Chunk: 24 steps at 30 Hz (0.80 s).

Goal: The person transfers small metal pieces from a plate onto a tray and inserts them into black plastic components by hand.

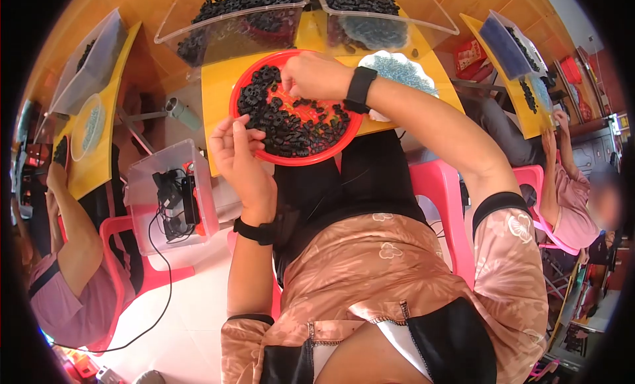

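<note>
Head view, the only 1 here: there's a round red plastic tray (304,162) in the upper middle of the frame, on a yellow tabletop (215,96), with loads of small black ring-like and stubby pieces (291,136) in it. They're heaped along its left side and bottom, and the red base shows through around the middle. The right hand (316,77) is over the top part of the tray, fingers curled down and bunched together, but I honestly can't tell if there's a piece between the tips. The left hand (243,146) is at the tray's lower left edge, palm partly up, fingers loosely bent with small gaps and the thumb near them; can't make out whether it's pinching anything either. Just right of the tray, partly behind the right forearm, is a white scalloped plate (380,55) of tiny blue-grey bits. Up top sit 2 clear plastic bins (192,28) (423,23) with more black pieces. Left of centre there's a clear plastic box (142,202) of black cables, plus 1 person (76,298) at far left and another person (574,209) at far right.
</note>
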Each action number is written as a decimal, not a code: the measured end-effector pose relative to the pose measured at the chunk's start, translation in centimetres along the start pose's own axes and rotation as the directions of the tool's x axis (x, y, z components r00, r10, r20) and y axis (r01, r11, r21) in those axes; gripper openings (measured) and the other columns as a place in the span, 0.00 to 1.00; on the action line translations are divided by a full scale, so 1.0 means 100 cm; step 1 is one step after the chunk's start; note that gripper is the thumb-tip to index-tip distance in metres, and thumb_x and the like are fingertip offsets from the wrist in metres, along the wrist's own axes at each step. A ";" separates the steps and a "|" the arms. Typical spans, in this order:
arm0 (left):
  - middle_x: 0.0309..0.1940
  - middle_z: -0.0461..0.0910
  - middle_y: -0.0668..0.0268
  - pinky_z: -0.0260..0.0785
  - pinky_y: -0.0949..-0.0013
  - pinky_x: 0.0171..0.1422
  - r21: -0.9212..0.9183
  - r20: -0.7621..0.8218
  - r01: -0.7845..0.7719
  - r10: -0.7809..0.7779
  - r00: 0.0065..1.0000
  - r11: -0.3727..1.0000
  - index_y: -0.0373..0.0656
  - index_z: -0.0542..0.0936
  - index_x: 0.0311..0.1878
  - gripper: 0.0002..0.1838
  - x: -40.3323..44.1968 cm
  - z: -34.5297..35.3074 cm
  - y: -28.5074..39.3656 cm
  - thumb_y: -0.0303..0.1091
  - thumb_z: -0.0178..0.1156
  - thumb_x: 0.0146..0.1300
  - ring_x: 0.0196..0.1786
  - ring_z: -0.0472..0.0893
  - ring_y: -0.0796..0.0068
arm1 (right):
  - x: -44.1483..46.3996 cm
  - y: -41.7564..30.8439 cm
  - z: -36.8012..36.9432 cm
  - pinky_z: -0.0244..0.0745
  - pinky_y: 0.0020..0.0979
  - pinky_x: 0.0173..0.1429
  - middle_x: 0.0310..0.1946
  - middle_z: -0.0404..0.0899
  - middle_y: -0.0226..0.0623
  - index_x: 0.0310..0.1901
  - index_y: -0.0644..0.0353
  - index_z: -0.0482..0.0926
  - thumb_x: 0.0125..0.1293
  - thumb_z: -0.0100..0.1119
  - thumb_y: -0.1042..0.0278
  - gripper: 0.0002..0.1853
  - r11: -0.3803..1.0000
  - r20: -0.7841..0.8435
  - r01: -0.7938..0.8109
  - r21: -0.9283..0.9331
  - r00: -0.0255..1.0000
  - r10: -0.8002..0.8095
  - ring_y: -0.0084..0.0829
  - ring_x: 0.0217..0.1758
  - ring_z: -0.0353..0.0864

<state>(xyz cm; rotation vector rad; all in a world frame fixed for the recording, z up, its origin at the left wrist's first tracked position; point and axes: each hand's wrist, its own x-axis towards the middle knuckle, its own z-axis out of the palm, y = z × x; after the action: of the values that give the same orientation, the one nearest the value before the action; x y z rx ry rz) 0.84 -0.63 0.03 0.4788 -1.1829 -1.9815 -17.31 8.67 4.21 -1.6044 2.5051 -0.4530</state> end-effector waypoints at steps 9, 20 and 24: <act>0.45 0.78 0.61 0.68 0.81 0.35 0.017 0.072 0.054 -0.055 0.996 0.998 0.39 0.71 0.51 0.11 0.003 -0.002 -0.005 0.28 0.56 0.68 0.34 0.78 0.80 | 0.015 -0.014 0.027 0.75 0.41 0.44 0.33 0.83 0.42 0.36 0.63 0.83 0.47 0.69 0.73 0.12 0.998 0.044 -0.065 0.019 0.997 0.064 0.42 0.42 0.82; 0.45 0.79 0.60 0.74 0.76 0.44 0.144 0.255 0.089 -0.124 0.959 0.985 0.37 0.71 0.52 0.12 -0.006 0.009 -0.003 0.28 0.55 0.69 0.39 0.81 0.75 | -0.035 -0.032 -0.004 0.77 0.33 0.40 0.28 0.83 0.41 0.34 0.66 0.81 0.51 0.68 0.65 0.13 0.864 -0.060 -0.093 0.495 0.988 0.140 0.34 0.33 0.84; 0.41 0.81 0.60 0.75 0.76 0.46 0.114 0.328 0.216 -0.242 0.913 0.970 0.37 0.73 0.50 0.10 -0.008 0.011 0.000 0.29 0.56 0.69 0.40 0.83 0.74 | -0.046 -0.043 -0.005 0.76 0.29 0.36 0.26 0.82 0.38 0.36 0.66 0.81 0.53 0.67 0.65 0.13 0.784 -0.059 -0.072 0.616 0.989 0.138 0.29 0.30 0.82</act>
<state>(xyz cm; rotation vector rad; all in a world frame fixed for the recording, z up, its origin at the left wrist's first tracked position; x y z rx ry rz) 0.65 0.61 0.55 0.3312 -1.4746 -2.2941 -11.76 11.28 5.86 -1.1919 2.1454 -1.2117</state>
